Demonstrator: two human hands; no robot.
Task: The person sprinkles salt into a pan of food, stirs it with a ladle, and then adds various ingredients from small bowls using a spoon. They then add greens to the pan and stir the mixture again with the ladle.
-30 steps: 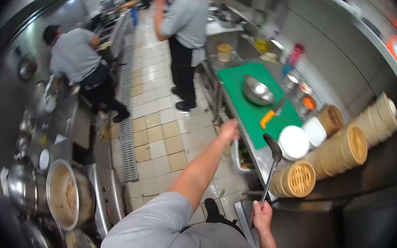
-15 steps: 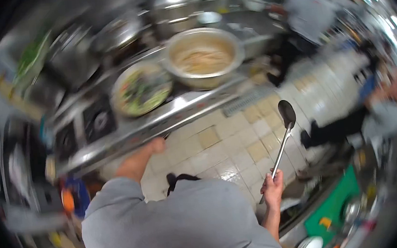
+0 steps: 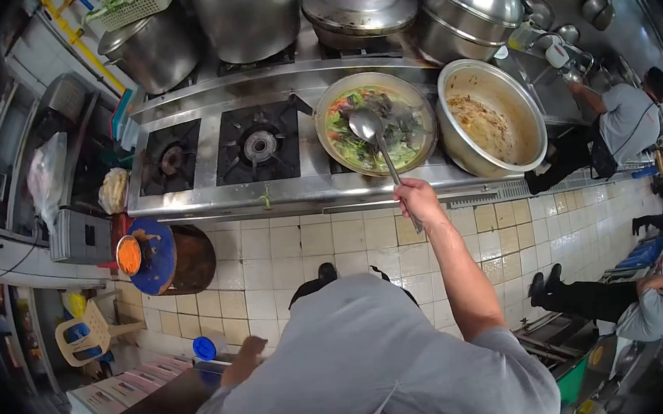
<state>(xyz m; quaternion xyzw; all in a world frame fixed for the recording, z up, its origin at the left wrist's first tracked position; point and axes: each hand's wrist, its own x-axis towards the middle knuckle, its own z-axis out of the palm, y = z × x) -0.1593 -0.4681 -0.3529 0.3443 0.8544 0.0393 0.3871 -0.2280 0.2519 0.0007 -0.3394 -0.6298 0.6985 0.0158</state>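
Sensibly, right hand (image 3: 418,198) clamps the ladle (image 3: 383,151) by its end, clear of the hot wok (image 3: 321,114); left hand (image 3: 243,353) hangs low, grip unclear.

**Shiny Metal All Around**

I see a long silver metal ladle (image 3: 368,126), smooth and shiny. The round metal pan of greens (image 3: 322,128) looks duller. The big steel stove top (image 3: 266,191) gleams. The pale square floor tiles (image 3: 303,242) are glossy. The person's grey cloth shirt (image 3: 362,364) looks soft and matt.
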